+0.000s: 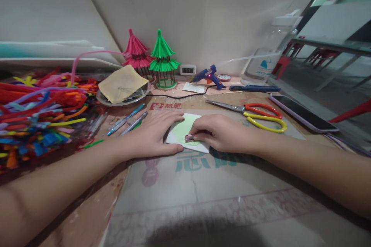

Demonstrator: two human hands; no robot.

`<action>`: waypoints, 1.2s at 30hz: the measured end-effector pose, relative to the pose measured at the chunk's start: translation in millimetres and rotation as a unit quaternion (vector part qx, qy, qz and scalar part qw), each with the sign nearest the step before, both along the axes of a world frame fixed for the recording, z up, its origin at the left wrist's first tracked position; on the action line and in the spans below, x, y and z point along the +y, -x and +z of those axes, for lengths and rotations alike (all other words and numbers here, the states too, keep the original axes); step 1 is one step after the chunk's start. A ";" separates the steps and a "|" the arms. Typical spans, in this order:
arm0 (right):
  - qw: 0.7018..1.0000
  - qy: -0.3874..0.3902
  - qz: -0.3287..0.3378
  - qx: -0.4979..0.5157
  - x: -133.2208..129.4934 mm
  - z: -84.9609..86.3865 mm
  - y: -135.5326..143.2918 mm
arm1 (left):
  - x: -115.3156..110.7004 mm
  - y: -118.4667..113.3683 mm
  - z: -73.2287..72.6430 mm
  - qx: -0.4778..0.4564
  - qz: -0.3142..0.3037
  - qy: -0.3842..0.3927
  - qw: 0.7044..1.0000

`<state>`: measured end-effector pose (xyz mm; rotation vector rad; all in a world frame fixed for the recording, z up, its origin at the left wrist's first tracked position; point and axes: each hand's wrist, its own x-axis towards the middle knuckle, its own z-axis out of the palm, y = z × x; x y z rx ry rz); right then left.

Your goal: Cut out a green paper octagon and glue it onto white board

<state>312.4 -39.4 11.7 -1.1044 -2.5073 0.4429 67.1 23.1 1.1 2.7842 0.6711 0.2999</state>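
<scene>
A white square (pixel 204 149) with a light green sheet (pixel 180 132) on it lies on the printed cardboard in front of me. My left hand (pixel 158 133) rests at its left side, thumb and fingers spread apart along its near and far edges. Above the green sheet, my right hand (pixel 218 133) pinches a small pinkish piece (pixel 189 138) between thumb and fingers. That piece is low over the sheet or touching it; I cannot tell which. Its exact kind is too small to make out.
Scissors (pixel 246 112), a phone (pixel 303 112) and a blue glue gun (pixel 209 75) lie beyond my right hand. Green (pixel 163 60) and pink (pixel 136 52) model towers stand at the back. Pipe cleaners (pixel 43 119) heap up at left, near pens (pixel 126 119) and a dish (pixel 111 102).
</scene>
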 end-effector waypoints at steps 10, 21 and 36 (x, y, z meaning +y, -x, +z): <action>0.999 0.042 0.017 0.022 -13.7 7.6 0.1 | -1.6 -0.6 0.5 -0.007 0.008 0.001 1.000; 0.994 -0.016 -0.104 -0.015 13.8 -0.9 -0.6 | -1.0 -3.7 1.7 -0.015 -0.010 0.004 1.000; 0.982 0.047 -0.120 0.140 13.8 28.8 -28.7 | -1.6 0.3 0.3 0.000 -0.004 -0.004 1.000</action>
